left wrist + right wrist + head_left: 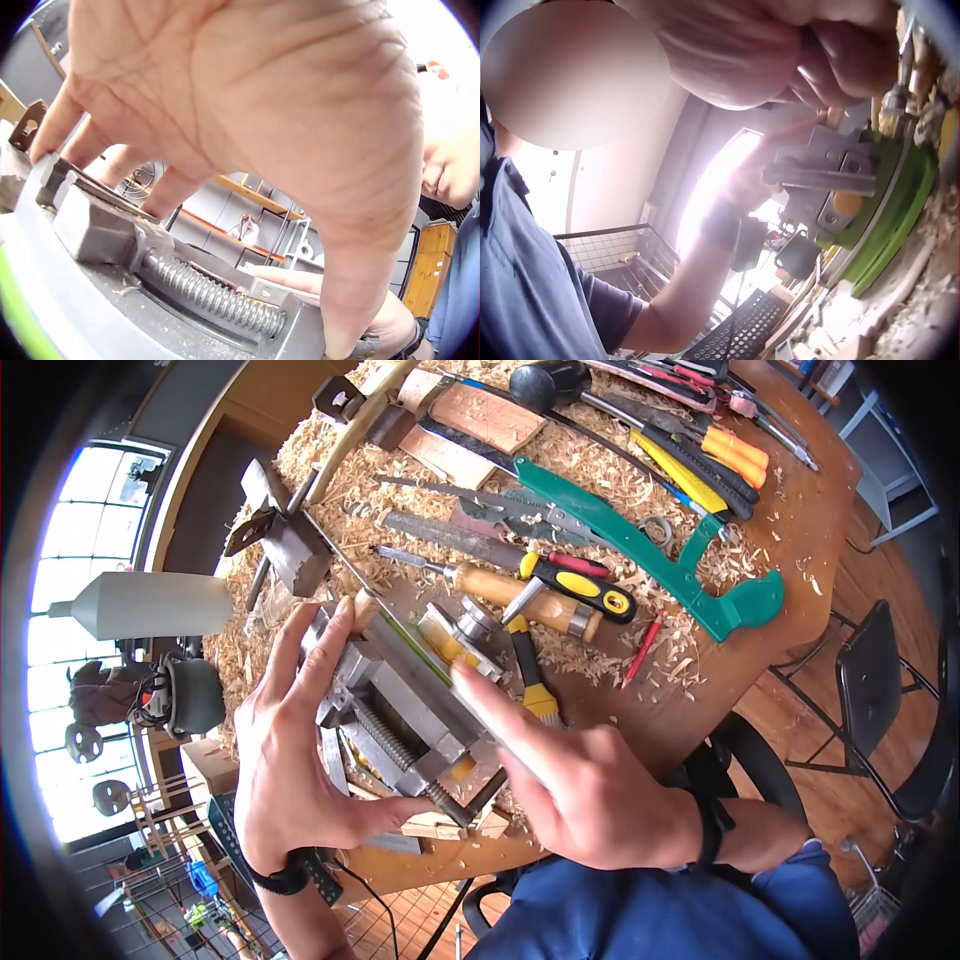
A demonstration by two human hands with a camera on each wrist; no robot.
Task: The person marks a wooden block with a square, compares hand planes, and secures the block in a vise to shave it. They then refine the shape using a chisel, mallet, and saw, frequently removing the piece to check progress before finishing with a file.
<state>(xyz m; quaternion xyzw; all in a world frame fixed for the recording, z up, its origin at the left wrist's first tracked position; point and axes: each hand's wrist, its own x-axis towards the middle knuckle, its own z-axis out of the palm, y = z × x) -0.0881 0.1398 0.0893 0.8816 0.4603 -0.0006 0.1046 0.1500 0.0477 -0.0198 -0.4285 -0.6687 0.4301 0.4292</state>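
Note:
A grey metal vise (395, 705) with a threaded screw (217, 296) stands tilted in the head view; a green base (892, 217) shows in the right wrist view. My left hand (300, 730) spans the vise, fingertips at its far end and thumb by the screw end. From the other side my right hand (590, 790) reaches over with the index finger straight, its tip beside the green strip (415, 650) along the vise. The other right fingers are curled under, with nothing visible in them. A yellow-and-metal tool (460, 630) lies just beyond that fingertip.
Wood shavings (290, 450) cover much of the workbench (690, 695). A green-handled saw (640, 550), wooden-handled chisel (530, 600), red pencil (642, 650) and black mallet (550, 385) lie across it. A white bottle (150, 605) stands left; a folding chair (865, 690) is right.

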